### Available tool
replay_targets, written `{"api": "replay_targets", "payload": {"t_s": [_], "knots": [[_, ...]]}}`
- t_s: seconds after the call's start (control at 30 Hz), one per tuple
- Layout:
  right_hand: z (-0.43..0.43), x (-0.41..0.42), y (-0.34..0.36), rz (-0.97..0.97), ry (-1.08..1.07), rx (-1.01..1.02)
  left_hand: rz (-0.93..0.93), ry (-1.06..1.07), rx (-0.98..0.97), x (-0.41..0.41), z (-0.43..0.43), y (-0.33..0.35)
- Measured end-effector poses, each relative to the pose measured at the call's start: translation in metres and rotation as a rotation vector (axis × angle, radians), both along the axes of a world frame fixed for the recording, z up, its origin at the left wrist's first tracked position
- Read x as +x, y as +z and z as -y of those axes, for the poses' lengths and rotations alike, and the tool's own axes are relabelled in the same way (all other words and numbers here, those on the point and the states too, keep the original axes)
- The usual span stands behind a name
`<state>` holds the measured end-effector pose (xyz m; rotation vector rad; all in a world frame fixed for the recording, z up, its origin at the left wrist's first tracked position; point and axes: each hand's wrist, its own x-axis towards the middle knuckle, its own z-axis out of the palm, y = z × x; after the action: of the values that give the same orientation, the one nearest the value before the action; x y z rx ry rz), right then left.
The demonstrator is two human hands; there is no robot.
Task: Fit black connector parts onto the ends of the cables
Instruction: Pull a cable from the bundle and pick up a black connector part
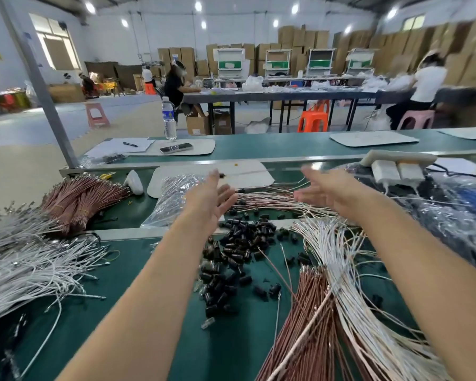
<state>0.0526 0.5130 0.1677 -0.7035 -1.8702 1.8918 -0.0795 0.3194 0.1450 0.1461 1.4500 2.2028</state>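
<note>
Now left hand (209, 199) and right hand (323, 191) hover, fingers splayed empty, over black connectors (238, 243).

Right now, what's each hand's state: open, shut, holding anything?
Left hand: open, fingers straight, holding nothing.
Right hand: open, motion-blurred, nothing visible in it.

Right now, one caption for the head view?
Left hand and right hand, both open, hover above black connector parts between cables.
</note>
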Motion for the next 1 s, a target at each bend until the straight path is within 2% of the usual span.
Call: {"api": "replay_targets", "payload": {"t_s": [0.07,0.13,0.23,0.33,0.43,0.53,0.63,0.8,0.87,1.0], "knots": [[-0.005,0.010,-0.019,0.114,0.001,0.025,-0.097,-0.022,-0.169,0.000,0.001,-0.007],[-0.006,0.023,-0.046,0.107,-0.041,0.084,-0.263,-0.075,-0.303,0.008,0.008,-0.025],[0.001,0.039,-0.073,0.047,-0.145,0.138,-0.445,-0.338,-0.532,0.030,0.017,-0.047],[0.010,0.045,-0.085,0.008,-0.196,0.167,-0.717,-0.658,-0.846,0.055,0.014,-0.058],[0.020,0.050,-0.084,0.004,-0.215,0.178,-0.979,-0.816,-1.131,0.078,0.009,-0.059],[0.028,0.057,-0.084,0.010,-0.223,0.197,-1.009,-0.860,-1.279,0.100,0.007,-0.062],[0.035,0.061,-0.087,0.007,-0.241,0.198,-1.021,-0.830,-1.349,0.120,0.001,-0.070],[0.050,0.063,-0.098,-0.006,-0.239,0.208,-1.027,-0.541,-1.349,0.133,-0.015,-0.089],[0.055,0.064,-0.103,-0.015,-0.232,0.222,-0.967,-0.531,-1.301,0.132,-0.020,-0.093],[0.061,0.068,-0.109,-0.023,-0.253,0.259,-0.768,-0.512,-1.086,0.123,-0.021,-0.097]]}}
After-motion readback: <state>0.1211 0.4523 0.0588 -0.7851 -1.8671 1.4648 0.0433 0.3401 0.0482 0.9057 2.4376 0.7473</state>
